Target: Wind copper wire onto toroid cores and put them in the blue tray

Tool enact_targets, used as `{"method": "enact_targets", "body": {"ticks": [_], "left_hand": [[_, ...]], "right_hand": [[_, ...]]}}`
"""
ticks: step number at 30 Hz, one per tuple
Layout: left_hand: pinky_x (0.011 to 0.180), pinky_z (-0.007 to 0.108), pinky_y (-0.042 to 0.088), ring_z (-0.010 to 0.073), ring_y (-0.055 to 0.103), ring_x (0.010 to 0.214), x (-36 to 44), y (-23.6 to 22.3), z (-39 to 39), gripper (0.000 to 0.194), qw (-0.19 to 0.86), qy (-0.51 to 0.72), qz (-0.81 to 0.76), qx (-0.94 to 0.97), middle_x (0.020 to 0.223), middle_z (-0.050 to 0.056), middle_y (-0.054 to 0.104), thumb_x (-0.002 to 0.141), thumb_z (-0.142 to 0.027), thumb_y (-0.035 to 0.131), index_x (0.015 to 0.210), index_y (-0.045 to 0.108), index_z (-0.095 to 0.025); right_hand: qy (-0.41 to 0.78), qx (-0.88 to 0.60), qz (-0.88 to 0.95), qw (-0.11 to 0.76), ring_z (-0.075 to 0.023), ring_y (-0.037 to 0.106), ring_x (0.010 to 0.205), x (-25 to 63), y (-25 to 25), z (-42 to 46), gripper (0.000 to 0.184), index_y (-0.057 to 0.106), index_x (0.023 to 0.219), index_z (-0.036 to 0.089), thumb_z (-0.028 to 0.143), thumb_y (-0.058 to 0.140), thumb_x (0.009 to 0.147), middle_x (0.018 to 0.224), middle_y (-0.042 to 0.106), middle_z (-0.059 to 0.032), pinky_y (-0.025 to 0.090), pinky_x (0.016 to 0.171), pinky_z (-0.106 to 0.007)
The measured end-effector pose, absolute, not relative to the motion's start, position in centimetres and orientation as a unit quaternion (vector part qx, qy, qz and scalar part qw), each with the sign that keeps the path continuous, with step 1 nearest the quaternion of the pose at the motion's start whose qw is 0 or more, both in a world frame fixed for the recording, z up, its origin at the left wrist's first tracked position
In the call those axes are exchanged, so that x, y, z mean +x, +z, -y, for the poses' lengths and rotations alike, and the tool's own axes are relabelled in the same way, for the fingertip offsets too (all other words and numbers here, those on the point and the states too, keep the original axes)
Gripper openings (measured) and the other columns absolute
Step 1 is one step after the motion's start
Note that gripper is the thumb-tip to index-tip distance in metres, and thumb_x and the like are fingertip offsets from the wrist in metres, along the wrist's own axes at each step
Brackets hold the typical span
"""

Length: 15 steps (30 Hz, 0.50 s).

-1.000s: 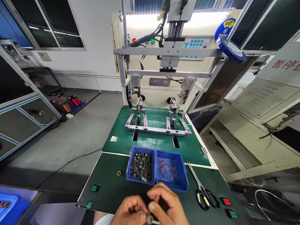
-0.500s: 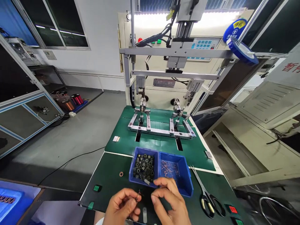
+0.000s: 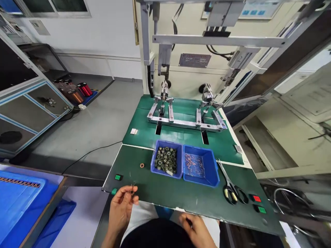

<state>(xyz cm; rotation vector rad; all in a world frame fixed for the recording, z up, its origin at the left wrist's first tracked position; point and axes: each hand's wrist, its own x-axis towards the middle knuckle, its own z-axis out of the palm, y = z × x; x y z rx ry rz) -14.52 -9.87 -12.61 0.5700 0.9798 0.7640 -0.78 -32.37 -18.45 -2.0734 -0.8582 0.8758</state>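
My left hand (image 3: 121,206) is raised at the near left edge of the green worktable (image 3: 165,194), its fingertips pinched on a small copper-wound coil part (image 3: 132,190). My right hand (image 3: 196,229) has dropped below the table's front edge, near my lap, fingers curled around a thin dark item I cannot make out. A second small copper coil (image 3: 141,165) lies on the table left of a blue bin of dark cores (image 3: 166,162). Beside it stands a blue bin of copper wire scraps (image 3: 200,167).
Scissors (image 3: 231,186) lie right of the bins, near red (image 3: 256,198) and green (image 3: 261,209) buttons. Two green buttons (image 3: 118,177) sit at the near left. A winding machine with a metal fixture frame (image 3: 184,120) stands at the back. A blue tray (image 3: 18,203) is at far left.
My hands have separated. The left hand carried the coil to the left; the right hand dropped below the table edge. The view has tilted downward.
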Motion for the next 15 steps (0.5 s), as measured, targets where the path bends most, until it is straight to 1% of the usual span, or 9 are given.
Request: {"method": "enact_targets", "body": {"ticks": [3, 6, 10, 15], "left_hand": [[0.051, 0.02, 0.055, 0.0119, 0.064, 0.057, -14.0, -12.4, 9.8, 0.042, 0.778, 0.364, -0.429, 0.28, 0.077, 0.005, 0.074, 0.044, -0.037, 0.096, 0.072, 0.073, -0.017], [0.056, 0.019, 0.057, 0.0114, 0.065, 0.061, -13.5, -12.4, 9.7, 0.041, 0.773, 0.385, -0.406, 0.299, 0.08, 0.005, 0.074, 0.049, -0.037, 0.094, 0.076, 0.072, -0.015], [0.057, 0.019, 0.058, 0.0116, 0.066, 0.061, -13.5, -12.9, 9.7, 0.043, 0.768, 0.401, -0.384, 0.319, 0.08, 0.005, 0.074, 0.049, -0.037, 0.094, 0.078, 0.072, -0.015], [0.056, 0.019, 0.057, 0.0115, 0.067, 0.061, -14.2, -13.0, 9.8, 0.042, 0.764, 0.403, -0.37, 0.343, 0.079, 0.005, 0.074, 0.051, -0.039, 0.093, 0.077, 0.071, -0.014]], "right_hand": [[0.358, -0.807, 0.306, 0.357, -0.0158, 0.054, 0.057, -0.4, -20.6, 31.9, 0.027, 0.054, 0.06, 0.02, 0.032, 0.039, 0.079, 0.057, 0.057, -0.0011, 0.043, 0.058, -0.027], [0.372, -0.794, 0.309, 0.369, -0.0176, 0.059, 0.068, -1.5, -20.9, 32.1, 0.022, 0.059, 0.066, 0.019, 0.028, 0.042, 0.075, 0.068, 0.064, -0.003, 0.046, 0.065, -0.029], [0.391, -0.784, 0.301, 0.377, -0.0185, 0.061, 0.068, -4.0, -20.4, 33.6, 0.024, 0.062, 0.066, 0.018, 0.025, 0.042, 0.076, 0.067, 0.066, -0.0034, 0.046, 0.064, -0.029], [0.381, -0.786, 0.277, 0.4, -0.0197, 0.063, 0.07, -5.9, -20.6, 34.7, 0.027, 0.064, 0.067, 0.018, 0.03, 0.044, 0.08, 0.069, 0.068, -0.0038, 0.048, 0.065, -0.03]]}}
